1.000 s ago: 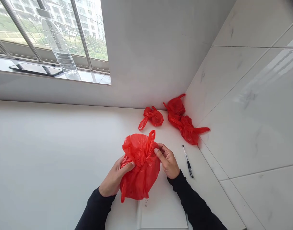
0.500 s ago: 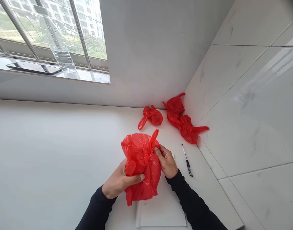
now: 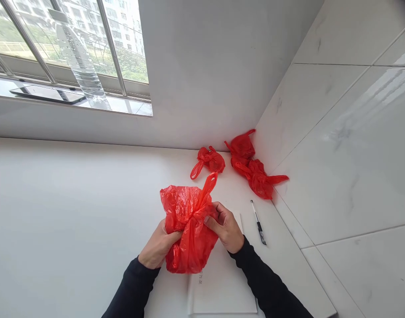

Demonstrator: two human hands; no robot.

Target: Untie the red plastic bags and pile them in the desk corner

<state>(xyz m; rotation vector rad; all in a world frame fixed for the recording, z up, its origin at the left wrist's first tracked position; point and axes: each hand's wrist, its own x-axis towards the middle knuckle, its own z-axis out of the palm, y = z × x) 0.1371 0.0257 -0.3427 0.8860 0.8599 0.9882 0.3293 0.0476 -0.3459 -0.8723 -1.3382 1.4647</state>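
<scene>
A red plastic bag, knotted at its middle with a handle loop sticking up, is held between my two hands above the table. My left hand grips its left side, thumb on the front and fingers hidden behind. My right hand pinches the bag's right side near the knot between thumb and fingers. What the bag contains cannot be made out. Below it lies an open notebook with a few handwritten numbers, partly covered by the bag.
A small knotted red bag lies near the back wall. More red bags are heaped in the corner against the tiled wall. A black pen lies right of the notebook. On the windowsill stand a water bottle and a flat dark tablet-like object.
The bag has shifted slightly left and turned, its loop now standing higher. My left thumb has slid left along the bag, and my right hand has followed a little to the left.
</scene>
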